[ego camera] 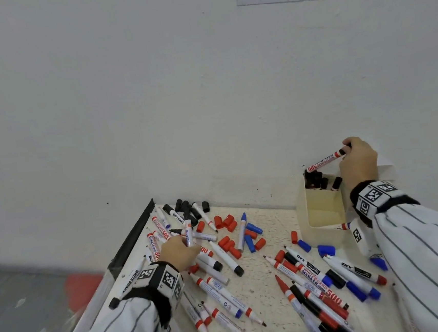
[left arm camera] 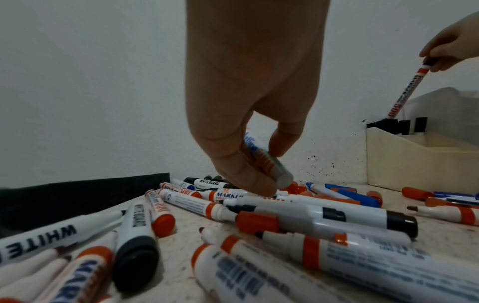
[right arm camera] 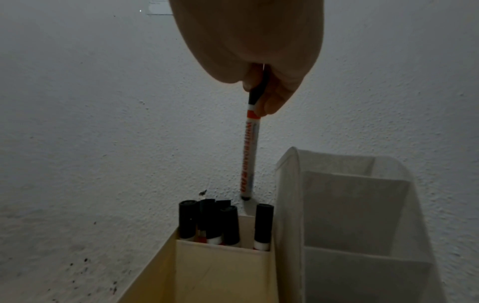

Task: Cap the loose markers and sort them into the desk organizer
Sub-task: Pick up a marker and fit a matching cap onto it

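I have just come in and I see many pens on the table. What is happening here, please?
A person is sorting whiteboard markers. The right hand holds a black-capped marker by its cap end above the back compartment of the cream desk organizer, where other black-capped markers already stand. The left hand pinches another marker in the pile. Many markers and loose red caps, blue caps and black caps lie on the table.
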The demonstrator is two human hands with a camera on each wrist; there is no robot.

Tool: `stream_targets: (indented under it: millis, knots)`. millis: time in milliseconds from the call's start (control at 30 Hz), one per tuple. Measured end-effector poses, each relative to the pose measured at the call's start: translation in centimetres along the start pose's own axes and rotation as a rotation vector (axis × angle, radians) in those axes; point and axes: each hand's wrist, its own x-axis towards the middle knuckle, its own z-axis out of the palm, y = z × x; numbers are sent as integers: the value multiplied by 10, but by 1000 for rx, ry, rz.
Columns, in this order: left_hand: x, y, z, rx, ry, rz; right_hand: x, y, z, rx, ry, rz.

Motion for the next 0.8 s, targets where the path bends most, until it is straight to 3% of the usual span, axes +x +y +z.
stream_targets:
  millis: [133,233,333,467,667,800]
  knots:
    - [5,6,5,-9,-7,24,2,4,-2,-29,-5,-37]
    - [6,11,10,3,0,53,3,10,2,-84,-140,-44]
    - [8,13,16,-24,-16,60,-1,11,7,-41,-239,52]
    - [8,12,21,-103,-59,44,-5,19,19,-25,-187,45]
    - [8,12,25,-98,-83,73,-2,37,39,-151,-266,42]
    - [6,13,26,-75,-74,109,-6,31,42,-255,-472,93]
